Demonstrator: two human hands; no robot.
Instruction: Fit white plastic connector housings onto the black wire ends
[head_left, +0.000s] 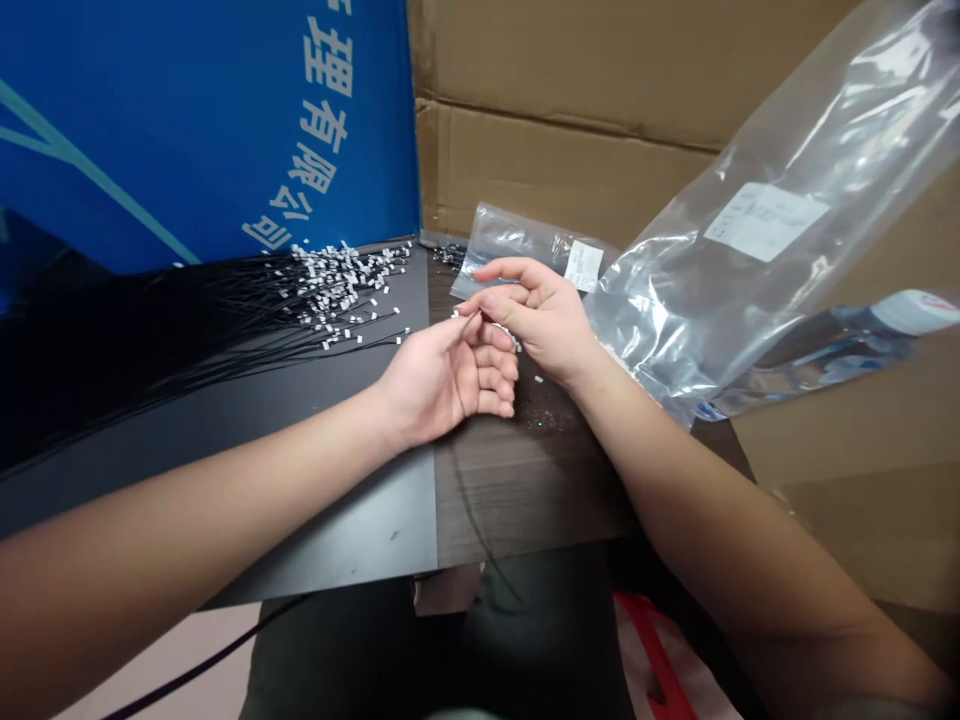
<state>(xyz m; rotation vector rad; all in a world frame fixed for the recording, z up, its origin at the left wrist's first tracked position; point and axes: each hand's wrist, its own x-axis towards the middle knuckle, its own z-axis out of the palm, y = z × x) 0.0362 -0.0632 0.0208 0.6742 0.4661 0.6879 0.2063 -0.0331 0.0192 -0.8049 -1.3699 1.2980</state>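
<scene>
Though near hand, bag contents unclear

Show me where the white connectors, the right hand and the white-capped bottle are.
White connectors (335, 285): head view, middle of the cluster.
Right hand (551, 322): head view, back of the hand.
White-capped bottle (840, 352): head view, on its clear body.

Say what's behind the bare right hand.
A small clear plastic bag with a white rectangular label, then a brown cardboard panel. The right hand covers part of the bag; what lies there is hidden.
</scene>
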